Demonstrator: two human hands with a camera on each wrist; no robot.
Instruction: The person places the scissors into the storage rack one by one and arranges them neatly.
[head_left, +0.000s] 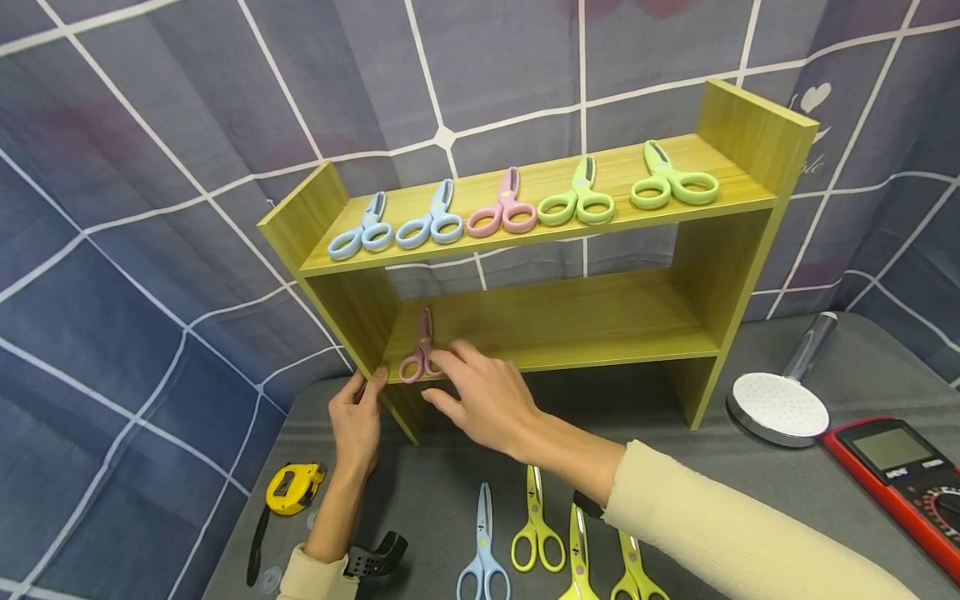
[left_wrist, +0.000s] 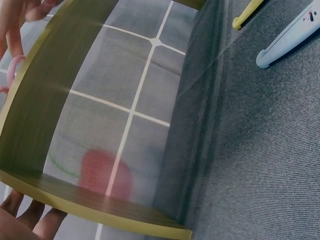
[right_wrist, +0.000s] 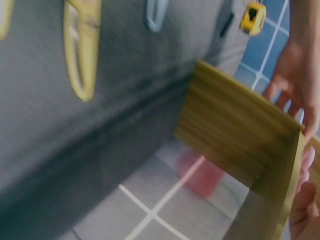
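Note:
Pink scissors (head_left: 424,350) lie at the left end of the middle board of a wooden shelf (head_left: 562,321), blades pointing back and handles at the front edge. My right hand (head_left: 483,400) is at their right handle loop, fingertips touching it, thumb apart below the board. With my left hand (head_left: 356,421) I hold the shelf's left side panel, thumb at its front edge and fingers along the outer side. On the top board lie two light blue scissors (head_left: 431,218), pink scissors (head_left: 504,204) and two green scissors (head_left: 577,193) in a row.
On the grey surface in front lie blue scissors (head_left: 483,550) and several yellow-green scissors (head_left: 537,533). A yellow tape measure (head_left: 294,489) is at the left. A shower head (head_left: 780,408) and a red multimeter (head_left: 900,475) are at the right. A tiled-pattern curtain (head_left: 510,83) hangs behind.

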